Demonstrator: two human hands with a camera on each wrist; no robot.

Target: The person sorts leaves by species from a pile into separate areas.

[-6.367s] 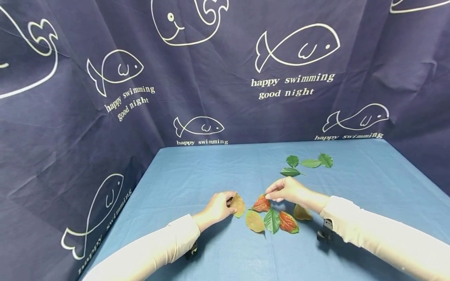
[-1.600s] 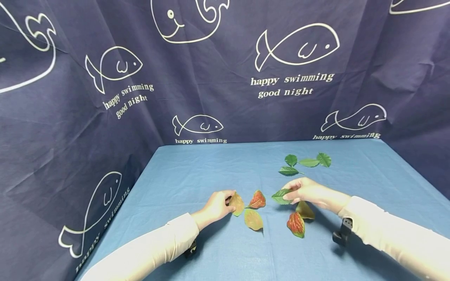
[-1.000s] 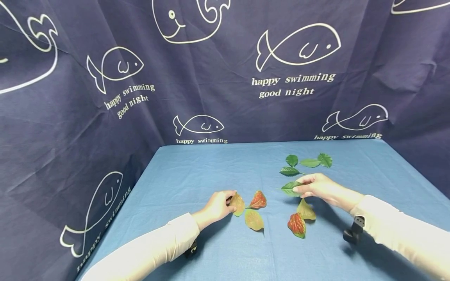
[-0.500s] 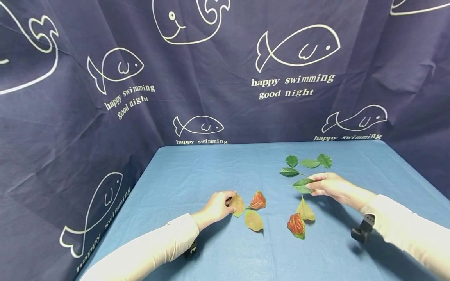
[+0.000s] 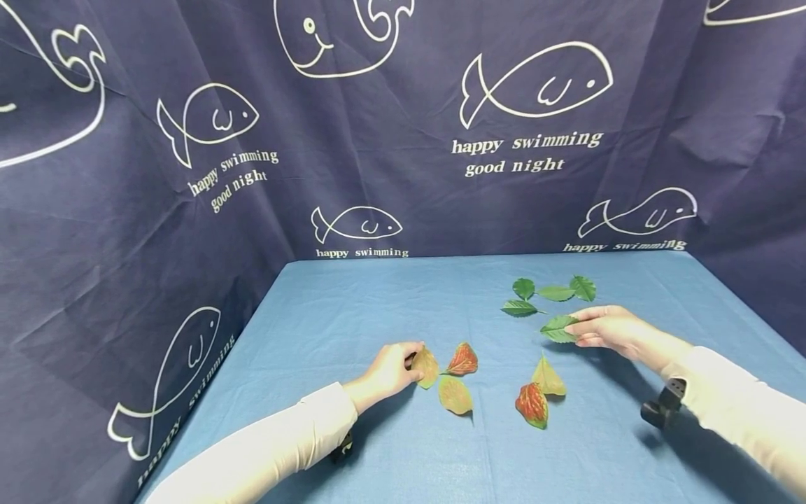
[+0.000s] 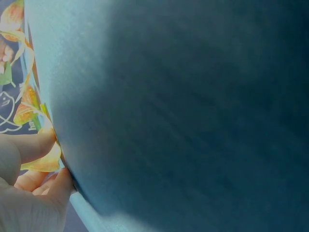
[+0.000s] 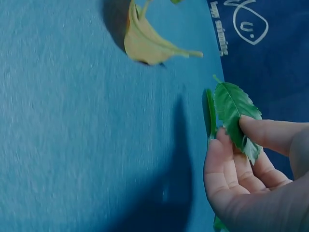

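My right hand [image 5: 613, 329] pinches a green leaf [image 5: 559, 328] between thumb and fingers; in the right wrist view this serrated leaf [image 7: 235, 108] is held up over the blue cloth. At the left, my left hand [image 5: 387, 371] grips the edge of a yellow leaf [image 5: 425, 367], its thumb and fingertips on either side in the left wrist view. Right beside that leaf lie a red leaf [image 5: 463, 359] and a second yellow leaf [image 5: 456, 395]. Nearer my right forearm, a red-and-green leaf [image 5: 532, 405] overlaps a yellowish leaf [image 5: 549, 376].
Several green leaves [image 5: 555, 293] lie grouped toward the back right of the blue-covered table [image 5: 352, 308]. A dark blue curtain [image 5: 428, 196] with white fish drawings hangs behind and at the left. Black wrist cameras [image 5: 664, 404] hang under the sleeves.
My right hand let go of the red leaf, picked up the green leaf from the row and carried it back and right. The red-and-green leaf shifted slightly right. My left hand stays put.
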